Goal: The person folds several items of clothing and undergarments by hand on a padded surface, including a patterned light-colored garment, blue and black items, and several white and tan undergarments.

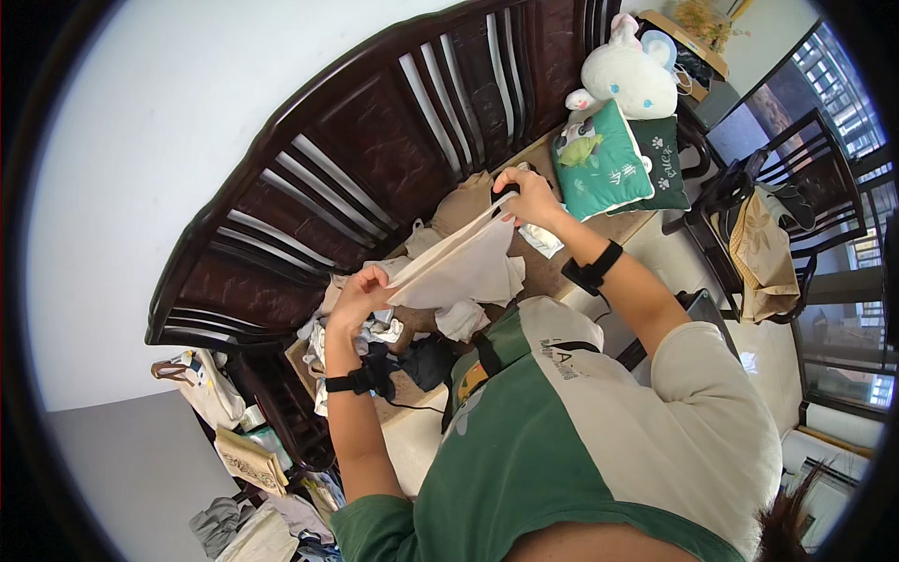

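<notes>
A thin pale beige cloth (pixel 456 260) is stretched between my two hands above the wooden bench. My left hand (pixel 360 298) pinches its left end, fingers closed. At the upper right corner my right hand (pixel 530 199) grips it, with a small black thing (pixel 506 191) at the fingers that I cannot make out. The cloth hangs down in a fold from its upper edge, and whether it is a garment I cannot tell. Beneath it lie a crumpled light cloth (pixel 462 320) and a black bundle (pixel 426 362). Black bands circle both my wrists.
The dark carved bench back (pixel 365 112) rises behind the cloths. A green cushion (pixel 604 161) and a white plush toy (pixel 629 77) sit at its right end. A chair (pixel 824 197) holding a tan bag (pixel 763 253) stands right. Bags and clothes (pixel 267 534) pile up lower left.
</notes>
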Available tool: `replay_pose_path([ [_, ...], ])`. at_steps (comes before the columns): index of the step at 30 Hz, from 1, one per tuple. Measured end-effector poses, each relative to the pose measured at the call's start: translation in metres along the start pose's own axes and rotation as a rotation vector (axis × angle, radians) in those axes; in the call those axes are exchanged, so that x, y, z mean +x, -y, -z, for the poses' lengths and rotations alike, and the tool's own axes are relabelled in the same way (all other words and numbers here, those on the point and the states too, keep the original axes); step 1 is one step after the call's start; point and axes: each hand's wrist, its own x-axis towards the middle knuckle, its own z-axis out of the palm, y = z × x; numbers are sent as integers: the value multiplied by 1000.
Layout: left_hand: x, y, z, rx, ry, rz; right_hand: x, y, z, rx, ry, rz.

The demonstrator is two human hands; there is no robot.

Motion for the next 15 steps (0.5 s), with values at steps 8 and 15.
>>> replay_pose_path([
  [8, -6, 33, -2, 827, -597, -422, -25, -9, -3, 151, 175, -49],
  [15, 7, -8, -140, 464, -67, -918, -43, 34, -9, 183, 214, -16],
])
